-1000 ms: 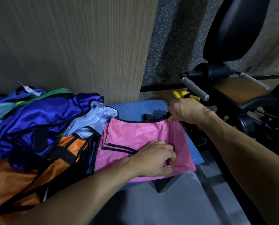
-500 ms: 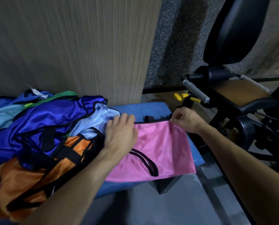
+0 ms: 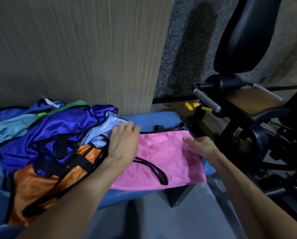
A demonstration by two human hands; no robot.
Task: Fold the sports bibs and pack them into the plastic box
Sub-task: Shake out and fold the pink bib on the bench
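A pink bib [image 3: 165, 159] with black trim lies flat and folded on the blue padded bench [image 3: 152, 118]. My left hand [image 3: 123, 144] rests flat on its left edge, fingers straight. Over on the bib's right side, my right hand [image 3: 201, 147] presses down with straight fingers. A black strap loop [image 3: 154, 171] curls across the pink cloth near its front edge. To the left is a heap of unfolded bibs: dark blue [image 3: 58, 130], orange [image 3: 45, 183], light blue [image 3: 7, 128] and green [image 3: 75, 104]. No plastic box is in view.
A wood-grain panel [image 3: 75, 49] stands behind the bench. A black exercise machine [image 3: 247, 107] with padded seat, metal handles and yellow knobs crowds the right side. Grey floor [image 3: 161, 219] shows below the bench's front edge.
My left hand left the bib's front edge and moved up to its left edge, now flat. My right hand let go of the top right corner and now presses flat on the bib.
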